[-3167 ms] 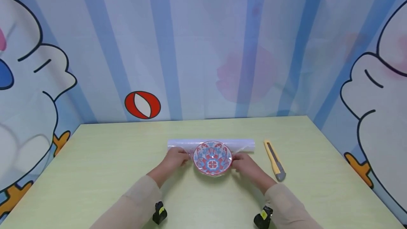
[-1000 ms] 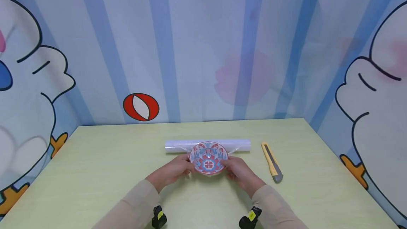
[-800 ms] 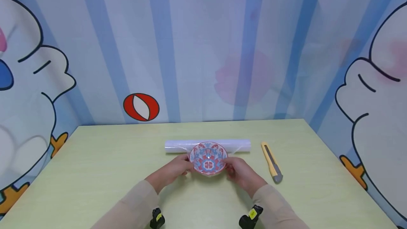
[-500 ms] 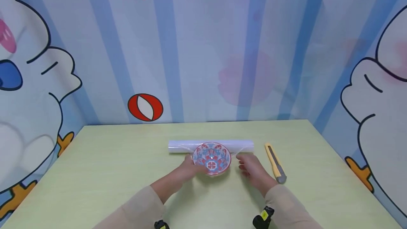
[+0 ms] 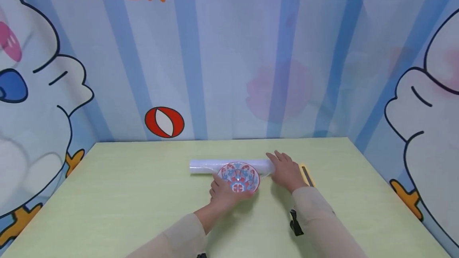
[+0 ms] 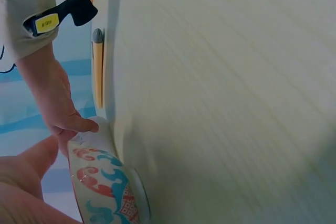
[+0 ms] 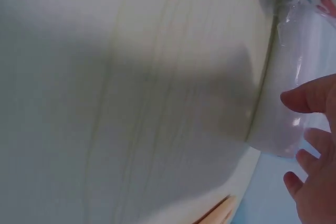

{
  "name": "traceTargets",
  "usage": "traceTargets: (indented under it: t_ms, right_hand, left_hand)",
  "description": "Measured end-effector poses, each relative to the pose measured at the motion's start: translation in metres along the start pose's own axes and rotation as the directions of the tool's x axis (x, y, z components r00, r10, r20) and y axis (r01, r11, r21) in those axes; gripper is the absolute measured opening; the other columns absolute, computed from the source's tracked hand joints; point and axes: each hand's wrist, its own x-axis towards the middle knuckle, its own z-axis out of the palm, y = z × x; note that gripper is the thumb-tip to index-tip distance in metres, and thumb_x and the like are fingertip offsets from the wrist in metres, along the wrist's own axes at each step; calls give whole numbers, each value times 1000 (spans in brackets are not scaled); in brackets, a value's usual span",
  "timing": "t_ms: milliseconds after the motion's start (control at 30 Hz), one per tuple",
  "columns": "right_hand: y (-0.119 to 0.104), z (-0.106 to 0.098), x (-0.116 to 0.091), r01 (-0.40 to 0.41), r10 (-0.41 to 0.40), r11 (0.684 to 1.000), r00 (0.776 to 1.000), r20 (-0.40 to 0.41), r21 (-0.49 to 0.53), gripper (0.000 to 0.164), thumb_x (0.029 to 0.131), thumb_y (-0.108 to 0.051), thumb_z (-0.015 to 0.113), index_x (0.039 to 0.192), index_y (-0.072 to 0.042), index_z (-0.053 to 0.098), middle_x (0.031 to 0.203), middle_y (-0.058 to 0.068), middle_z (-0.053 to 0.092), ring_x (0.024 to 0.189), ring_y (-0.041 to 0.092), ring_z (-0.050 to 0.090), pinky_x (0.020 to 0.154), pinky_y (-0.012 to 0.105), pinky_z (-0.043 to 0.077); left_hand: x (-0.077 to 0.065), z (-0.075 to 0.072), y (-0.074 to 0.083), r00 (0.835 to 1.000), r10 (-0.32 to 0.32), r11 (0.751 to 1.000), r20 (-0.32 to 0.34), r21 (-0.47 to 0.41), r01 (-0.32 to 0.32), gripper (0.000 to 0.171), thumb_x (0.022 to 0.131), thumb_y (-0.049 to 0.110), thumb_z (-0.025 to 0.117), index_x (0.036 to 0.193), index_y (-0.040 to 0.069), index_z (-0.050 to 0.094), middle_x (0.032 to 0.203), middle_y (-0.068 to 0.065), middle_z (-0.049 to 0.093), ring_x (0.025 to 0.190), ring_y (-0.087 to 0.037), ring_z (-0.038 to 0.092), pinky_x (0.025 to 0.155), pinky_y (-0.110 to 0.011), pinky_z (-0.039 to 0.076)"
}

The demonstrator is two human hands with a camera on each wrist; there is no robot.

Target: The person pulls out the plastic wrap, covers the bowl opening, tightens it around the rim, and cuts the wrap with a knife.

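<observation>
A patterned red, blue and white bowl (image 5: 239, 173) has clear film drawn over it and stands just in front of a roll of cling film (image 5: 205, 166). My left hand (image 5: 227, 195) holds the bowl's near side, thumb and fingers spread round it; the left wrist view has the bowl's outer wall (image 6: 107, 187) close by. Over the right end of the roll is my right hand (image 5: 287, 173), its fingers spread. Seen from the right wrist, the thumb lies over the roll (image 7: 283, 87), and contact is hard to tell. Clear film (image 7: 290, 22) stretches between roll and bowl.
A yellow and grey utility knife (image 5: 305, 173) lies right of the roll, partly hidden by my right hand and sleeve. The light wooden table (image 5: 143, 194) ends at a printed blue-striped backdrop (image 5: 229, 71), with side panels left and right.
Both hands held the bowl at its sides earlier. Now my right hand has let go and moved forward and right to the roll's end, while my left hand has shifted to the bowl's front.
</observation>
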Motion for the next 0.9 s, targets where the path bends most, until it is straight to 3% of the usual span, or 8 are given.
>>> traceTargets:
  t_ms: [233,433,667,900]
  right_hand:
    - [-1,10,3,20,-29,990,997,-65,-138,46,85,-13,61,130,-22,52,119,14,58,113,36,51,86,53,46]
    - [-5,10,1,7,-22,981,997,-73,-196,40,88,-21,60,127,-23,54,110,14,61,103,36,56,77,49,49]
    - [-10,6,-9,-14,-14,948,996,-86,-317,34,90,-16,55,124,-21,55,99,17,64,88,35,59,78,47,50]
    - [-13,2,-19,4,-45,929,994,-101,-371,30,90,-13,53,119,-19,57,86,18,65,76,33,59,69,44,50]
  left_hand:
    - [-2,3,-5,997,65,998,-50,31,-64,121,56,35,86,139,-12,11,128,-30,35,116,-43,36,98,-54,34]
    - [-3,-2,-7,997,65,996,-51,60,-62,121,53,36,87,139,-8,15,122,-26,40,111,-40,40,94,-53,37]
    - [6,-8,-15,997,77,995,-4,67,-77,125,52,36,88,142,-4,11,127,-25,41,115,-39,39,96,-53,37]
    - [9,-20,-16,997,36,999,69,16,-37,122,54,31,88,142,1,9,130,-23,40,116,-40,39,97,-55,36]
